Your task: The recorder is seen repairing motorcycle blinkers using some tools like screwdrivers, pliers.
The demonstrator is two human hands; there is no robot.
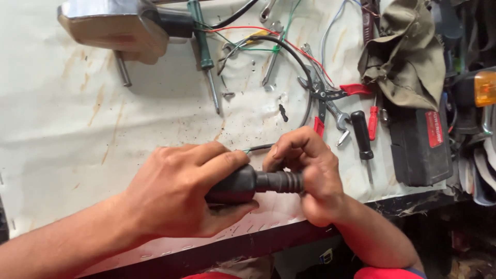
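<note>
My left hand wraps around a black rubber housing at the near edge of the bench. Its ribbed sleeve sticks out to the right into my right hand, whose fingers close over the sleeve's end. A thin dark wire emerges just above my right fingers. Whatever sits inside my right palm is hidden.
The bench has a stained white cover. At the back lie a chrome part, a green screwdriver, red-handled pliers, spanners, a black screwdriver, loose coloured wires, an olive cloth and a black box.
</note>
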